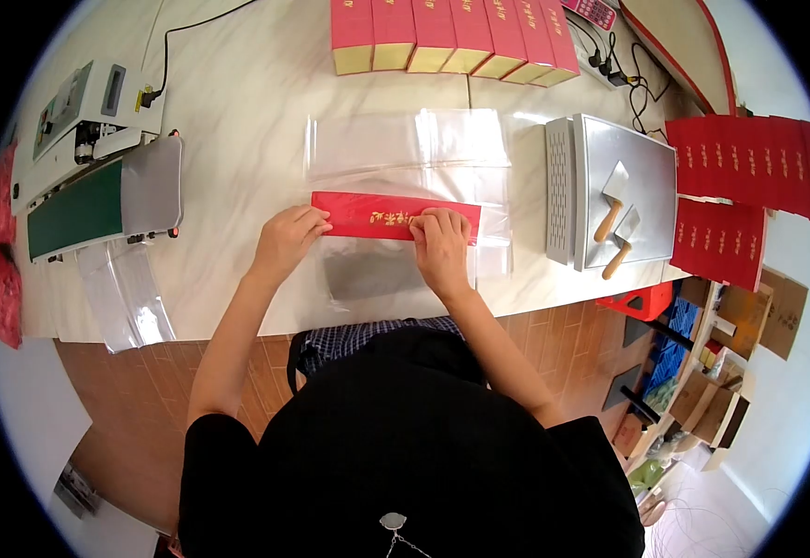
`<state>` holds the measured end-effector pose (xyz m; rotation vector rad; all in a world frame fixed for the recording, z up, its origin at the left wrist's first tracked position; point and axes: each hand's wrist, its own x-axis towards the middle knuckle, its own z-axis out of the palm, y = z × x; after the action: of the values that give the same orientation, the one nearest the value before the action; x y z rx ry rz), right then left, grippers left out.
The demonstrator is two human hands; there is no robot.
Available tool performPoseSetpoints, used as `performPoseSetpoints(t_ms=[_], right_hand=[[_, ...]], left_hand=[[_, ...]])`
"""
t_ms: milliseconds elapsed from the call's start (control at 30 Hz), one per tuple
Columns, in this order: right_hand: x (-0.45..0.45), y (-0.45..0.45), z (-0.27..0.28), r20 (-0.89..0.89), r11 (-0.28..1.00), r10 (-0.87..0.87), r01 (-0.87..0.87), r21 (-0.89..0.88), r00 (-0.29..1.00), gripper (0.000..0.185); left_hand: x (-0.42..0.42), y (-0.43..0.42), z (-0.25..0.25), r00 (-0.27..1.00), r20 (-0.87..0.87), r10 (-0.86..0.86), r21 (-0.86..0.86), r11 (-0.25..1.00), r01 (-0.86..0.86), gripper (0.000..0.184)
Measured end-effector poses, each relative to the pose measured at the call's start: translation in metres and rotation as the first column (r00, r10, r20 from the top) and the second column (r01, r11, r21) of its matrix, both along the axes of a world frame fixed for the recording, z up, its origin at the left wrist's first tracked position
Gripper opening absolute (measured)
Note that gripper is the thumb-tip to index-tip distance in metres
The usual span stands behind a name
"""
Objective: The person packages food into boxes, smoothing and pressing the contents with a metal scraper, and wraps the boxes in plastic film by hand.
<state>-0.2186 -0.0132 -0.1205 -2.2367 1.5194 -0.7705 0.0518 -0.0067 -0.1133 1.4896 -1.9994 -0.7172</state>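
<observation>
A long narrow red packet with gold lettering (pixel 381 217) lies crosswise in front of me, over clear plastic film sheets (pixel 377 153). My left hand (pixel 288 244) pinches its left end between thumb and fingers. Toward its right end, my right hand (pixel 444 249) is closed on the packet with bent fingers pressing on the top and near edge. More clear plastic (pixel 358 272) spreads out under and below the packet. Whether the packet is a slim box or a folded sleeve, I cannot tell.
Left stands a machine with a green belt (pixel 79 214), with loose film (pixel 126 293) beside it. Several red-and-gold boxes (pixel 433 37) line the back. Two small trowels (pixel 614 205) rest on a metal-topped unit (pixel 642 158) at right, near stacked red packets (pixel 744 163).
</observation>
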Motion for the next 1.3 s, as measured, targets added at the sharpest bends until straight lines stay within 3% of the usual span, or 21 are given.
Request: performPoseSetpoints(t_ms=[833,1033,1200,1300], right_hand=[[-0.001,-0.025,-0.008,-0.046,1.0,0.018,-0.018,0.016,0.999,0.013],[-0.036,-0.033,0.008,-0.01,0.978,0.203,-0.202,0.043,0.979,0.017],[-0.077,-0.04,0.002,-0.03,0.973,0.223,-0.221,0.072,0.974,0.018],[-0.08,-0.043,0.006,0.12,0.951,0.195,-0.218,0.219,0.973,0.015]], left_hand=[[-0.007,-0.006,-0.006,0.984,-0.135,0.116,-0.011,0.993,-0.119,0.013],[-0.007,-0.003,-0.009,0.986,-0.124,0.113,-0.036,0.992,-0.118,0.015],[-0.007,-0.001,-0.01,0.985,-0.124,0.117,-0.056,0.991,-0.124,0.015],[-0.008,-0.001,-0.008,0.982,-0.14,0.123,-0.044,0.99,-0.131,0.015]])
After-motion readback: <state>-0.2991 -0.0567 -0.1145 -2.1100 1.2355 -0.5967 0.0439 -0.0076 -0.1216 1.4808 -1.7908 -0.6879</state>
